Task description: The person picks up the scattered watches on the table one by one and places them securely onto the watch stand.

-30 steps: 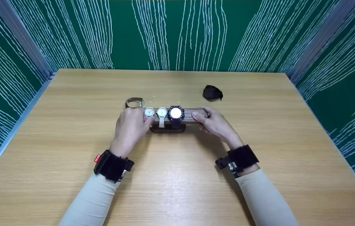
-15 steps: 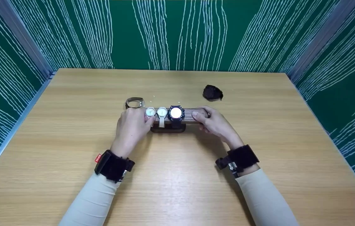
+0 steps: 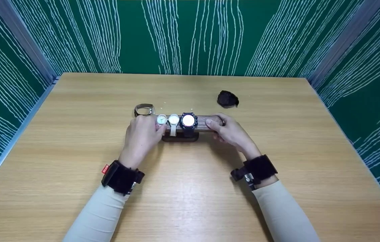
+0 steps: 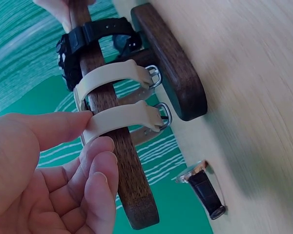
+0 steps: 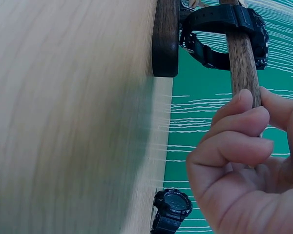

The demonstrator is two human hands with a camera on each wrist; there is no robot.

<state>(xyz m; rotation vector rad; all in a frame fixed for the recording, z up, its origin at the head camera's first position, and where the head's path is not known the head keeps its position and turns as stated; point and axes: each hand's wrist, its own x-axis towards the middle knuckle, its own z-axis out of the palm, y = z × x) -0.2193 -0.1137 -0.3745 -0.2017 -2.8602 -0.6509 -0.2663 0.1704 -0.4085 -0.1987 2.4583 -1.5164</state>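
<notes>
A dark wooden watch stand has a horizontal bar (image 3: pixel 202 123) over an oval base (image 3: pixel 179 138). Around the bar sit two cream-strapped watches and a black watch (image 3: pixel 188 121) to their right. My left hand (image 3: pixel 141 136) pinches the leftmost cream watch (image 4: pixel 118 118) between thumb and fingers. Close beside it is the second cream watch (image 3: pixel 173 120), its strap (image 4: pixel 112 75) buckled. Thumb and curled fingers of my right hand (image 3: pixel 231 132) grip the bar's right end, which is partly hidden in the palm. In the right wrist view, that hand (image 5: pixel 244 151) is apart from the black watch.
Behind my left hand, a dark-strapped watch (image 3: pixel 144 109) lies on the wooden table (image 3: pixel 190 188). Another black watch (image 3: pixel 227 99) lies farther back to the right. Green walls with white streaks (image 3: pixel 136 37) enclose the table's back and sides.
My left hand and the leftmost cream watch have shifted slightly right along the bar, narrowing the gap to the second cream watch. The right hand keeps its hold in the same place.
</notes>
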